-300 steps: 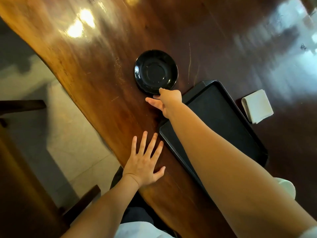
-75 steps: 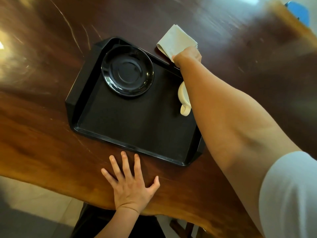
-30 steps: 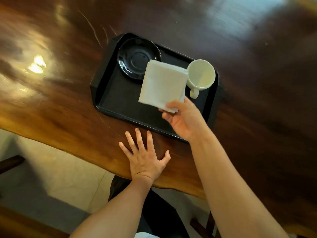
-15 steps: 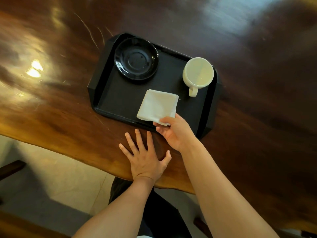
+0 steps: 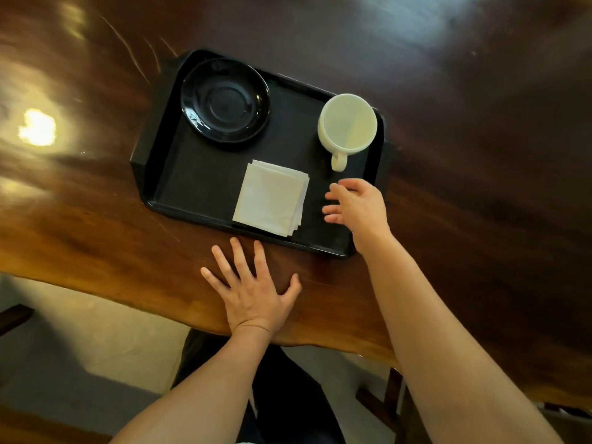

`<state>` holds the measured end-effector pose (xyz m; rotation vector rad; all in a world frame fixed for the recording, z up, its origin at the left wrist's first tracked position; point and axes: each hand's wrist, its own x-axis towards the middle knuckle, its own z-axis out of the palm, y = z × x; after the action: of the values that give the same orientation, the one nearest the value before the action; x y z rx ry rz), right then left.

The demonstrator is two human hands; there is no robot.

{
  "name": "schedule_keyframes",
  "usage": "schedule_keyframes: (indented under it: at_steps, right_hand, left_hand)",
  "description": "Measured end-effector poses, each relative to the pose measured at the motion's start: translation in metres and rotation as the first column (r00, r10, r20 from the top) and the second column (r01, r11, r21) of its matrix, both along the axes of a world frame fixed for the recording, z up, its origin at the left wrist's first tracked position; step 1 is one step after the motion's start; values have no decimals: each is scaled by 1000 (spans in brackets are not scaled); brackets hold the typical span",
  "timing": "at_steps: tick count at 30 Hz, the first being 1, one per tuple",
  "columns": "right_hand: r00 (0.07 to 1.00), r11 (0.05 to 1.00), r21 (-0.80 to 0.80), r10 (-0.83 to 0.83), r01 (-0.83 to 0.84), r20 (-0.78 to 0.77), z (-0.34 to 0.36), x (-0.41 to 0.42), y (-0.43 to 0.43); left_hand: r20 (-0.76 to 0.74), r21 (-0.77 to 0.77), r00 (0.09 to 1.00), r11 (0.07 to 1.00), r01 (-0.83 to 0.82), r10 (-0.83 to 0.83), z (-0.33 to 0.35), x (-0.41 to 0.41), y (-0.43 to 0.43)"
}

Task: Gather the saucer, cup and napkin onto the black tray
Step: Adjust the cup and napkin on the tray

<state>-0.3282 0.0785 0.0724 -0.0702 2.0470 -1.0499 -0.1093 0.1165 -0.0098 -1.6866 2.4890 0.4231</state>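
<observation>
All three items sit on the tray (image 5: 153,174).
Saucer (image 5: 225,100), cup (image 5: 347,123), napkin (image 5: 270,197) placed; right hand (image 5: 358,209) hovers empty, fingers loose; left hand (image 5: 256,294) lies spread on the surface (image 5: 96,238). Nothing left to gather, I judge.

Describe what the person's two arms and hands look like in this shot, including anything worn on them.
Both forearms are bare as far as the frame shows: no sleeves, gloves, watch or bracelets are visible. The left hand and right hand show no rings, though some of the right hand's fingers are blurred. Short, unpainted nails show on the left hand. A scrap of white fabric at the bottom edge may be clothing.
</observation>
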Motion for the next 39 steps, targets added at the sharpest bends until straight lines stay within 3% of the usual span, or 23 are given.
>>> schedule_keyframes:
  at_steps: [3,9,23,39]
  right_hand:
    - [993,992,-60,-111,113,43,2,-12,-12]
    - [958,974,-109,-171,200,230,-1,-16,-27]
    - [933,937,-97,-318,336,169,-10,-13,-41]
    - [925,925,-85,-360,371,121,-3,-31,-27]
  left_hand:
    - [10,-3,1000,1000,-6,6,0,0,0]
    - [33,8,999,1000,-9,9,2,-1,0]
    - [14,38,1000,999,11,-12,-3,1,1]
    - [18,29,1000,1000,-2,2,1,0,1]
